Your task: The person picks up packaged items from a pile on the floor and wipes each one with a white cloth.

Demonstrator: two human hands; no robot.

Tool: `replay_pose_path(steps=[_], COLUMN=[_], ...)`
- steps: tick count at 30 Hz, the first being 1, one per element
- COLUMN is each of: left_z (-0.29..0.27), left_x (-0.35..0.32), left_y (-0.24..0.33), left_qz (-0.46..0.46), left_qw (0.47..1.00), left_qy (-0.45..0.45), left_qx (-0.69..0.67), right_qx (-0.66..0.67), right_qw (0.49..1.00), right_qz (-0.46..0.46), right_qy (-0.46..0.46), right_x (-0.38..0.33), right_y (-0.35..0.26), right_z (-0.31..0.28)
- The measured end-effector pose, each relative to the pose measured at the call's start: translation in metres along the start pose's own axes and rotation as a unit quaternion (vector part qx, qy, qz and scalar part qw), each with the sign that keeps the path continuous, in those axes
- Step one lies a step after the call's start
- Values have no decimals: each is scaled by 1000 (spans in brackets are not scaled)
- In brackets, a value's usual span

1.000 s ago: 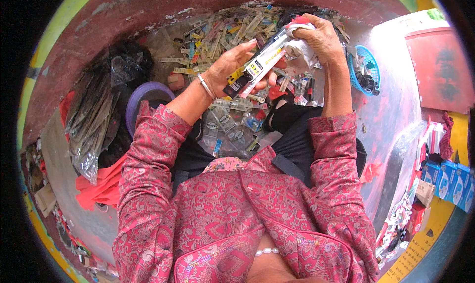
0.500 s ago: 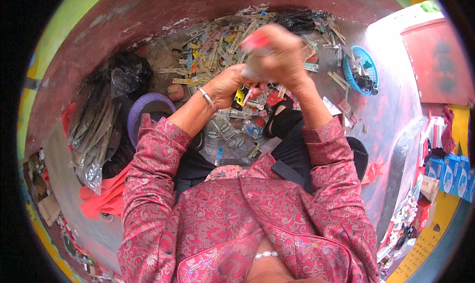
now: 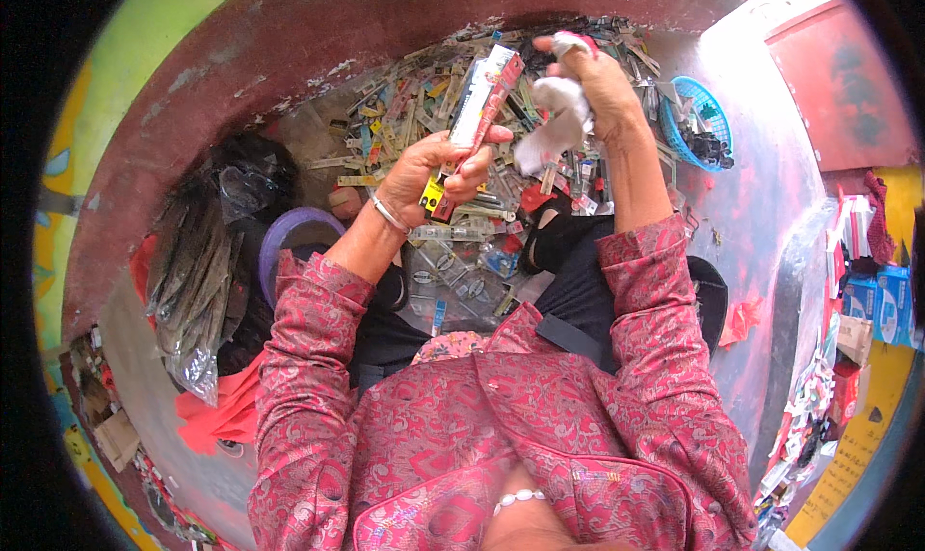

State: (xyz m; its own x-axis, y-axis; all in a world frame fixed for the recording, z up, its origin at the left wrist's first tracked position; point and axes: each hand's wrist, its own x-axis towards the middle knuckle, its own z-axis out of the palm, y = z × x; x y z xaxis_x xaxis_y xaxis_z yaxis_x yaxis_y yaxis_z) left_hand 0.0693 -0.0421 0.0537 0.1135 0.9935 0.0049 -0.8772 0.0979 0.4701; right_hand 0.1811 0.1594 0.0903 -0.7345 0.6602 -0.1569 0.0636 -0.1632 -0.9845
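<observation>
My left hand (image 3: pixel 436 169) grips a long narrow packaged item (image 3: pixel 479 111) with a white, red and yellow card, held upright and tilted right. My right hand (image 3: pixel 595 81) is raised beside it and is closed on a crumpled white cloth (image 3: pixel 551 122) that hangs down from the fingers. The cloth is just right of the package, a small gap between them. Below both hands lies a big heap of similar small packages (image 3: pixel 453 252) on the reddish floor (image 3: pixel 761 233). A bangle sits on my left wrist.
A blue plastic basket (image 3: pixel 701 125) with dark items stands at the right. A purple round lid or bowl (image 3: pixel 289 243) and bundles of clear plastic bags (image 3: pixel 193 291) lie at the left. Blue and red boxes (image 3: pixel 872 296) are stacked at the far right.
The hands were together over the package half a second ago. Now they have parted: my right hand with the cloth lifted off to the right, and the package stands upright in my left.
</observation>
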Motion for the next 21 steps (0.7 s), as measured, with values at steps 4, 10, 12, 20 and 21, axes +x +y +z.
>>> replay_pose_path(steps=[4, 10, 12, 20, 21], left_z=[2, 4, 7, 4, 8], left_x=[0, -4, -2, 11, 7], left_y=[-1, -5, -4, -10, -16], left_qz=[-12, -36, -61, -50, -42], left_qw=[1000, 998, 981, 963, 951], left_qy=[-18, 9, 60, 120, 191], left_qx=[3, 53, 176, 235, 241], right_qx=[-59, -188, -196, -469, -426], right_qw=[987, 968, 968, 712, 777], right_qz=[-134, -154, -154, -493, -436], right_qy=[-61, -68, -36, 172, 159], right_x=[-2, -1, 7, 5, -7], right_y=[-1, 16, 25, 24, 28], right_z=[16, 38, 33, 30, 60])
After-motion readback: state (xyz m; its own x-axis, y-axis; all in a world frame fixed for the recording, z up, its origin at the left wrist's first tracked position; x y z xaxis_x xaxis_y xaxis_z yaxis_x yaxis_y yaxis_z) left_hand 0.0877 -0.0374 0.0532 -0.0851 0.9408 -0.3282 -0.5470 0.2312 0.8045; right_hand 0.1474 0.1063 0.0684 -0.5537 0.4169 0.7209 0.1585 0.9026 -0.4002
